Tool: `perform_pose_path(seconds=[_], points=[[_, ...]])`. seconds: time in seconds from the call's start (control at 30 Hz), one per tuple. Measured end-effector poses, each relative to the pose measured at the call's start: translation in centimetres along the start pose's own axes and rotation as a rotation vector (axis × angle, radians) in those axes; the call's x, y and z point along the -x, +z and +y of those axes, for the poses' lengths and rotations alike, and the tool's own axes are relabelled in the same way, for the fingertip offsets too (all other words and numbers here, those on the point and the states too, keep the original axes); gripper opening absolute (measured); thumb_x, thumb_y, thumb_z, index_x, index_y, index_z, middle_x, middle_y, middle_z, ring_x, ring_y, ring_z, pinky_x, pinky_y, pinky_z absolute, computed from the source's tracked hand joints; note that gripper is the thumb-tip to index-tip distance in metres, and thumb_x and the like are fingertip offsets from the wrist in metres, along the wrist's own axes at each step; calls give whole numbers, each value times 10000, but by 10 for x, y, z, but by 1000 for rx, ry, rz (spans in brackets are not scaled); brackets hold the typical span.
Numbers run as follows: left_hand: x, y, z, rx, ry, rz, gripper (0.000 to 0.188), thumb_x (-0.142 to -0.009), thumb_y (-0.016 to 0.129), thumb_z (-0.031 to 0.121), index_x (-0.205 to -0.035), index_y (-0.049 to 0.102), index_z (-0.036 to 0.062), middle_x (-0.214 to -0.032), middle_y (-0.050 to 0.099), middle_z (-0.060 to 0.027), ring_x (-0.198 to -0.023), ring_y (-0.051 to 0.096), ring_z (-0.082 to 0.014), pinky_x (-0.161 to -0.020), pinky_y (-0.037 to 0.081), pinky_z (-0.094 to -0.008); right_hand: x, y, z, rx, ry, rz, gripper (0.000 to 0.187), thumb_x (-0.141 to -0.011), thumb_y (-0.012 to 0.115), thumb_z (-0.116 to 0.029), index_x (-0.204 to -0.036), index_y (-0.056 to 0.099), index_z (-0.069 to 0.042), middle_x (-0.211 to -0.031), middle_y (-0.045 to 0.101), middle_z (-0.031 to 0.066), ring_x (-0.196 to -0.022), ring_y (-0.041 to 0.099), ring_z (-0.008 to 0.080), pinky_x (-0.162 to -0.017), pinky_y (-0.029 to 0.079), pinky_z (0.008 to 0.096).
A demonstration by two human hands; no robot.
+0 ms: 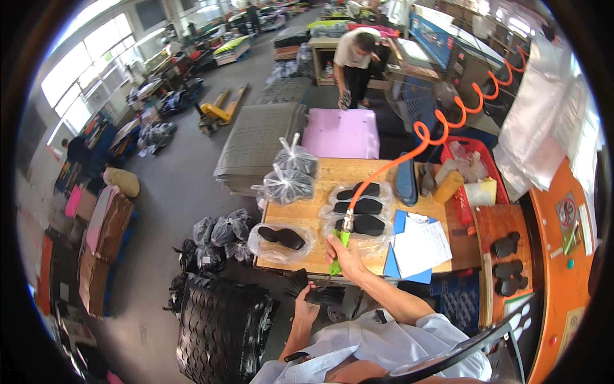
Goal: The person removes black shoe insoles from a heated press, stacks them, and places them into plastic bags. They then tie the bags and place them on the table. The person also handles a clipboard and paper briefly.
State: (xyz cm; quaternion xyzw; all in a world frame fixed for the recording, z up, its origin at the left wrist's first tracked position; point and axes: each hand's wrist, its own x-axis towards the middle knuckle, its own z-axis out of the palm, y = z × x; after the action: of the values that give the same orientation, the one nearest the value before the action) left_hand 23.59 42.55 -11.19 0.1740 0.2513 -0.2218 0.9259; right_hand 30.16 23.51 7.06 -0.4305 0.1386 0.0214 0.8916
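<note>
My right hand (348,258) is closed around a green air blow gun (336,257), joined by a metal fitting to an orange coiled hose (384,171). Just below it, in front of the table edge, my left hand (306,308) grips a fanned bunch of thin black pieces (325,295); their exact kind is too small to tell. The gun's nozzle points down toward these pieces. On the wooden table (300,216) beyond, black sole-shaped pieces (368,225) lie on clear plastic bags, and another black pair (281,239) rests on a bag at the left.
A blue clipboard with papers (422,248) lies right of the bags. Tied bags (288,182) sit at the table's far left corner. A red crate (487,173) holds bottles. Black sheets (220,326) are stacked on my left. Another person (355,57) bends beyond the pink sheets (341,133).
</note>
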Motion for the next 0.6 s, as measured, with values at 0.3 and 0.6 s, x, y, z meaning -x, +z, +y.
perform_pose_path(seconds=[0.3,0.6], points=[[-18,-6,7,-19,-52,-36,118,-966,637,132,-1054,632,54,-837,625,-34,-854,622,-239,-945,525,-436,7,-35,-14,114,-69,104,276,-1038,636,-254,-934,582,-4,-639,502,9,-544,524,141,-518,433,305],[-46,8,-12,-117,-171,58,117,-964,648,107,-1063,676,52,-925,678,-41,-929,650,-222,-962,523,-398,-13,-16,-15,168,-102,62,286,-1048,621,-239,-892,600,0,-644,508,18,-562,516,126,-534,432,304]])
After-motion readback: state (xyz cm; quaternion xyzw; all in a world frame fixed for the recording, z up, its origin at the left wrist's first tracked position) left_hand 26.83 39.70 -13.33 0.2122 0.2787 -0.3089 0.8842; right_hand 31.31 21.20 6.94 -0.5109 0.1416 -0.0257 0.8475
